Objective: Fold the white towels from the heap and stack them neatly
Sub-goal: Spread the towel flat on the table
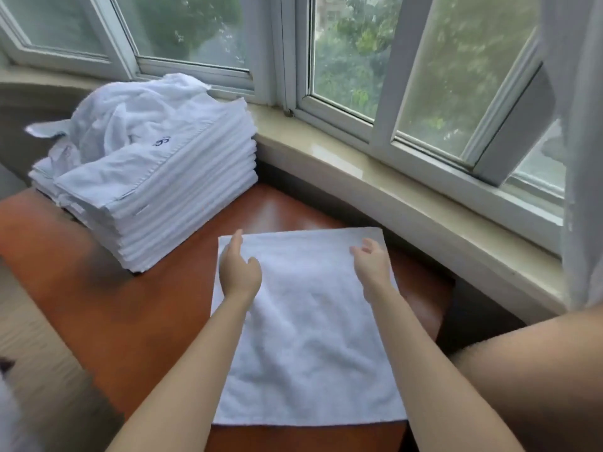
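Lying flat on the reddish-brown table (137,308), a white towel (306,347) fills its near end; the left hand (238,269) and right hand (370,261) hover over its far corners, apart, fingers relaxed, gripping nothing. A tall stack of folded towels (182,210) stands at the far left.

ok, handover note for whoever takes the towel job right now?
Left hand: open, fingers at the far left corner of the flat towel.
Right hand: open, loosely curled near the far right corner; no grip yet.
Towel lies spread on the brown table, unfolded.
Done: tall folded stack at far left, with crumpled white cloth on top.
Left: fold this towel, add it to the stack.
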`<state>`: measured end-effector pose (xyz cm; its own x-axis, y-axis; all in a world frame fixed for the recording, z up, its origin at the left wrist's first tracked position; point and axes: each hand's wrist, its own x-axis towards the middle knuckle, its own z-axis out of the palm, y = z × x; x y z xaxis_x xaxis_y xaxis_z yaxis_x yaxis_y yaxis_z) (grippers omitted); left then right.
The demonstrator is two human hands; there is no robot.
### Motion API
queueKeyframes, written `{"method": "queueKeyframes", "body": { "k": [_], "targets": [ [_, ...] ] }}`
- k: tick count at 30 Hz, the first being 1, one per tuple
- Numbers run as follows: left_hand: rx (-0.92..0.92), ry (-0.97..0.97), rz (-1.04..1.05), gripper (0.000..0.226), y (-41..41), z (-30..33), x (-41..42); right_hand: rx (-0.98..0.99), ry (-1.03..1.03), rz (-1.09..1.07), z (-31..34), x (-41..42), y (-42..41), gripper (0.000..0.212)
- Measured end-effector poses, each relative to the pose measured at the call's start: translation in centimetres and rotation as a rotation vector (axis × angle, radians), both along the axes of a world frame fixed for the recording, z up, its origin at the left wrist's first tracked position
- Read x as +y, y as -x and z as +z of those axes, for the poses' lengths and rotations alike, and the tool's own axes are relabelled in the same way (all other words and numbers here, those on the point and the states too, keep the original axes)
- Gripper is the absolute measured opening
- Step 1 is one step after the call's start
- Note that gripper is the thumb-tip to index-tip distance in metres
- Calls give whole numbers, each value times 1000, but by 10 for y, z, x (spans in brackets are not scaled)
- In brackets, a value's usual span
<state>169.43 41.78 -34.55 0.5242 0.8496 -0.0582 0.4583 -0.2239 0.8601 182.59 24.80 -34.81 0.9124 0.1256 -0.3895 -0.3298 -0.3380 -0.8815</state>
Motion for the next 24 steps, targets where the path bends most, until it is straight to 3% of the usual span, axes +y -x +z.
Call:
{"method": "queueKeyframes", "body": {
  "k": [6, 11, 14, 18, 22, 24],
  "targets": [
    [348, -33, -247, 54, 22, -79, -20, 132, 121, 82, -73, -1, 29, 47],
    [757, -318, -452, 56, 55, -110, -40, -159, 417, 397, -93, -18, 58, 49],
    [764, -327, -347, 61, 85, -117, -56, -264, 683, 542, -102, -34, 83, 58],
    [792, -348, -292, 60, 129, -119, -72, -283, 809, 501, -108, -61, 123, 66],
    [571, -185, 105, 61, 163, -102, -82, -226, 782, 86, -107, -95, 145, 59],
    [503, -17, 177, 57, 174, -99, -76, -136, 789, -64, -105, -114, 148, 57]
  ]
}}
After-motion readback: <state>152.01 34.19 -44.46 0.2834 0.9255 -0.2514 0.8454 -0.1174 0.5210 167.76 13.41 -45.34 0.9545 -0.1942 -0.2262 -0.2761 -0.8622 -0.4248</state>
